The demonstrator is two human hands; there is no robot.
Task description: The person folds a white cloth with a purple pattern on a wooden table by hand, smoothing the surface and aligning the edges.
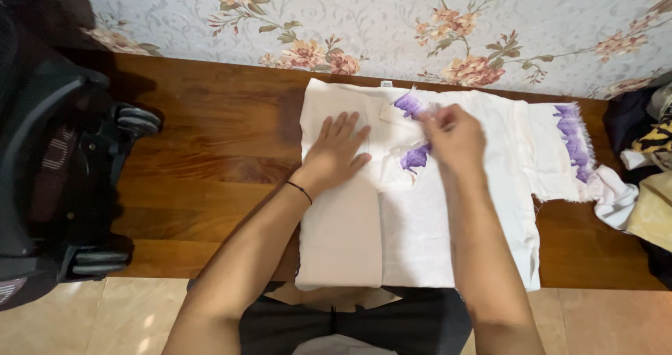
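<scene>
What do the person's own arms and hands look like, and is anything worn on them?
Both arms are bare, with no sleeves visible. The left hand has a thin black band around its wrist. The right hand wears nothing visible: no ring, watch or glove.

The cream woven cloth garment (pixel 420 222) looks matt and slightly coarse, with frayed threads along its right edge and purple dyed fringe trim (pixel 572 141) that looks soft and fuzzy. It lies on a brown wooden floor strip (pixel 210 152), polished to a low sheen with visible grain. Beside this, the pale stone floor tiles (pixel 84 320) look smooth and glossy. The black wheeled chair base (pixel 105 180) looks like hard plastic.
</scene>
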